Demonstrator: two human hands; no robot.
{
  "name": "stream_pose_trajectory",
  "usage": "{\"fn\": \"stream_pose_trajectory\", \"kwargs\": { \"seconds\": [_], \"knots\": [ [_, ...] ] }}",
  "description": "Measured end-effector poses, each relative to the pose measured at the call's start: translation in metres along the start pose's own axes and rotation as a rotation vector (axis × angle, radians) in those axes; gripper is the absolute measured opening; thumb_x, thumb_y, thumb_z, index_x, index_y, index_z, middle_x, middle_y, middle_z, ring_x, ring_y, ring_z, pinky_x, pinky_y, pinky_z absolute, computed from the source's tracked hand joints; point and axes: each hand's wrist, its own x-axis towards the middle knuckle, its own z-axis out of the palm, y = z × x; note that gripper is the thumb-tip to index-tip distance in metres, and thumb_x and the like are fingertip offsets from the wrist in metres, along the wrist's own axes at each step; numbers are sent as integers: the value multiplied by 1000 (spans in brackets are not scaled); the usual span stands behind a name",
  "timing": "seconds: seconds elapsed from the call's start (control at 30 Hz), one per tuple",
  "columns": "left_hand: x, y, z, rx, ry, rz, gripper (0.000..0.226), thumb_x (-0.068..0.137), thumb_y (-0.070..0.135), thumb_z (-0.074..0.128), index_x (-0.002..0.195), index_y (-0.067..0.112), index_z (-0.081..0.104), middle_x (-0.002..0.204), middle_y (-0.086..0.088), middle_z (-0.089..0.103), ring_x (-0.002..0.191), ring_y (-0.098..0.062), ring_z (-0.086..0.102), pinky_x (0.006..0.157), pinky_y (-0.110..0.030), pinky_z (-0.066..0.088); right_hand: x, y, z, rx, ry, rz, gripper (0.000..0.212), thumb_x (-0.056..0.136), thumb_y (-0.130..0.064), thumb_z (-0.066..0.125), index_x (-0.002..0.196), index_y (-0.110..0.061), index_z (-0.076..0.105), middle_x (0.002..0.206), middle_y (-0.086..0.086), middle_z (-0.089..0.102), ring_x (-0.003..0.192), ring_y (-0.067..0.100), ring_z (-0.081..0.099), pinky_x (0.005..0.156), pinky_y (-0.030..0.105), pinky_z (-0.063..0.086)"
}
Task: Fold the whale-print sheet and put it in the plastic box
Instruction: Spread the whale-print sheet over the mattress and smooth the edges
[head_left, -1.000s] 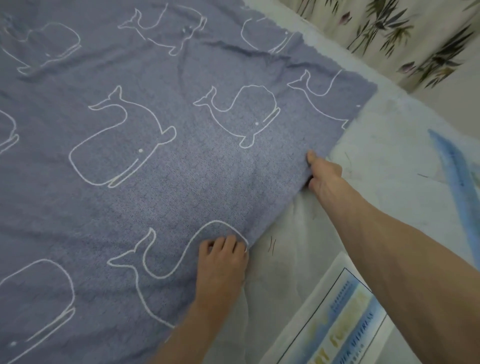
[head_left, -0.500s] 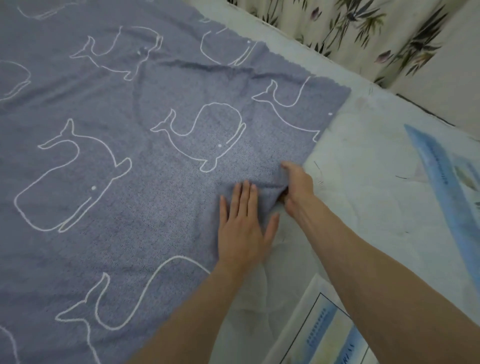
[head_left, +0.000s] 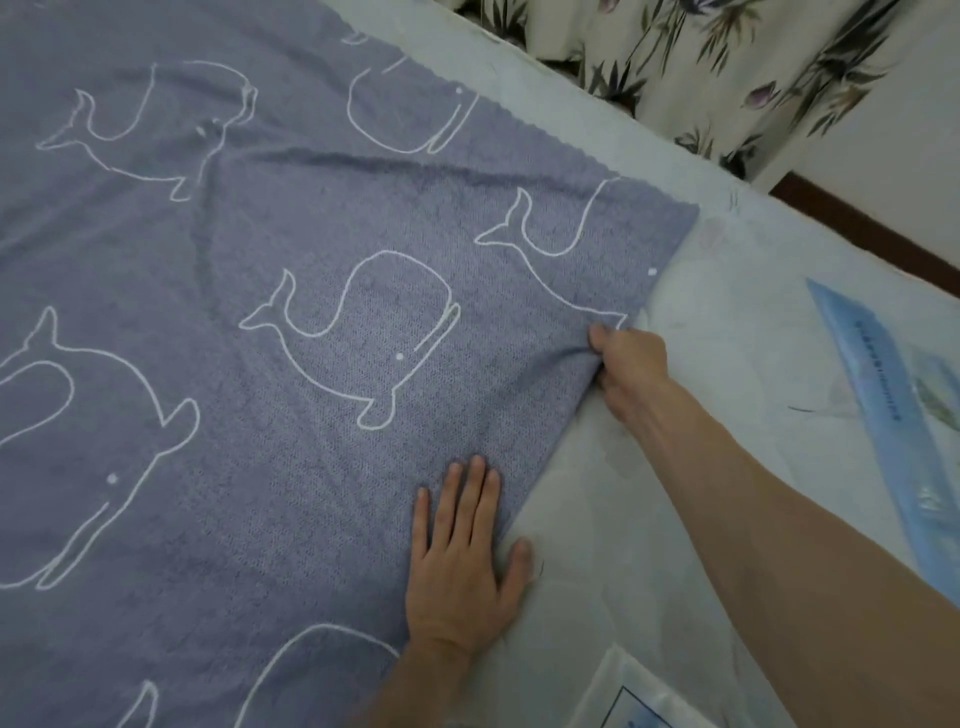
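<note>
1. One whale-print sheet (head_left: 311, 426), spread over the bed.
2. Two hands: the left hand (head_left: 462, 561) lies flat at the sheet's near edge, and the right hand (head_left: 631, 371) pinches that same edge farther along.
3. One white bed cover (head_left: 717, 415) beside the sheet.
4. Two plastic packages off the sheet: one blue (head_left: 883, 384) beyond the right hand, one printed (head_left: 639, 696) nearer than the left hand.
5. One leaf-print curtain (head_left: 701, 67) beyond the sheet's far corner.
</note>
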Motion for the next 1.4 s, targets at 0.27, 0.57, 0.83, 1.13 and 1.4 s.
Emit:
{"fn": "stream_pose_trajectory", "kwargs": {
  "seconds": [0.27, 0.57, 0.83, 1.13, 1.4],
  "knots": [
    [0, -3, 10, -16, 12, 5, 82, 91, 56, 47, 160, 14, 32, 170, -2, 21, 157, -24, 19, 127, -52, 8, 24, -50, 7, 75, 106, 22, 23, 82, -15, 83, 98, -5, 70, 101, 11, 74, 86, 28, 74, 74, 47, 63],
    [-1, -1, 10, -17, -1, 6, 84, 89, 57, 48, 160, 15, 29, 170, -2, 21, 157, -23, 17, 128, -49, 4, 39, -39, -2, 29, 95, 47, 6, 90, -1, 70, 94, -5, 67, 94, 8, 72, 83, 24, 71, 55, 29, 57],
    [4, 9, -19, -127, 0, -33, 75, 83, 55, 59, 149, 20, 53, 159, 1, 44, 146, -22, 42, 120, -49, 26, 30, -44, 8, 82, 156, 49, 48, 70, -47, 88, 96, -10, 72, 96, 8, 78, 92, 32, 75, 85, 59, 58],
    [386, -30, -124, -183, 57, 40, 38, 110, 22, 37, 143, 13, 54, 150, -7, 50, 138, -29, 42, 114, -41, 37, 52, -55, 7, 285, 66, 176, 73, 77, -69, 70, 125, -14, 67, 117, 11, 74, 100, 38, 73, 88, 61, 56],
    [553, -65, -135, 278, -399, 362, 58, 94, 38, 71, 148, 27, 50, 151, -8, 47, 135, -36, 40, 114, -51, 37, 71, -56, 7, 286, 79, 286, 86, 63, -75, 72, 124, -15, 69, 117, 9, 73, 102, 35, 71, 91, 60, 55]
  ]
}}
